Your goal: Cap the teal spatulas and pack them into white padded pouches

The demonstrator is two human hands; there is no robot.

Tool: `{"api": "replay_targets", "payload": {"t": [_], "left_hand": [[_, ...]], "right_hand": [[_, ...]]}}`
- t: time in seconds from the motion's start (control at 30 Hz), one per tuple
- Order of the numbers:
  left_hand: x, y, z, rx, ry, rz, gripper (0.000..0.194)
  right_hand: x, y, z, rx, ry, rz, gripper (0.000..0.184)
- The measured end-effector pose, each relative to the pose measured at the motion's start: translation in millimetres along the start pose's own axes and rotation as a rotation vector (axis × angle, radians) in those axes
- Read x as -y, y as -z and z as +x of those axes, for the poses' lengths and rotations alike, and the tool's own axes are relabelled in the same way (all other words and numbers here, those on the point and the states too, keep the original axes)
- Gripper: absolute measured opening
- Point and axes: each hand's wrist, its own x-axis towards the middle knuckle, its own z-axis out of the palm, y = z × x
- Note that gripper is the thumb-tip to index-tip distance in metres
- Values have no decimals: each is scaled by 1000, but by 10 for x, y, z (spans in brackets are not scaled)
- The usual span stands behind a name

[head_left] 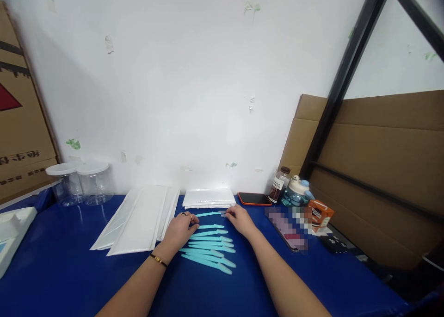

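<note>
Farthest back in a row of several turquoise eyebrow razors lies one eyebrow razor (207, 214), stretched between my two hands. My left hand (182, 229) has its fingers closed at the razor's left end. At the other end, the fingertips of my right hand (239, 217) pinch a small clear cap (223, 213); whether it sits on the blade or just off it I cannot tell. Below them, the other razors (210, 260) are spread on the blue tabletop (208, 298), pointing right. Some of their left ends are hidden behind my left hand.
White padded mailers (138, 220) lie at left, with another white stack (208, 198) at the back. Two clear jars (95, 185) stand behind left. On the right are an orange-edged phone (255, 199), a brown-capped bottle (278, 186), a water bottle (296, 192) and an orange box (319, 214).
</note>
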Motion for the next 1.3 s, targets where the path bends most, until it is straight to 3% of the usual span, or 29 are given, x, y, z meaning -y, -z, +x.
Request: {"api": "replay_targets", "payload": {"t": [0.13,0.3,0.5,1.3], "left_hand": [[22,-12,3,44,28,6,13],[35,-13,-20,43,39,-36,12],[21,-20,-36,19,32,-52,12],[-6,-23,-50,27,15,-49,13]], "right_hand": [[-39,-80,22,46,-44,59,7],[-107,30,-99,204,-45,258,10],[-63,68,-155,287,-19,370,14],[-108,61,-146,331,-29,443,16]]}}
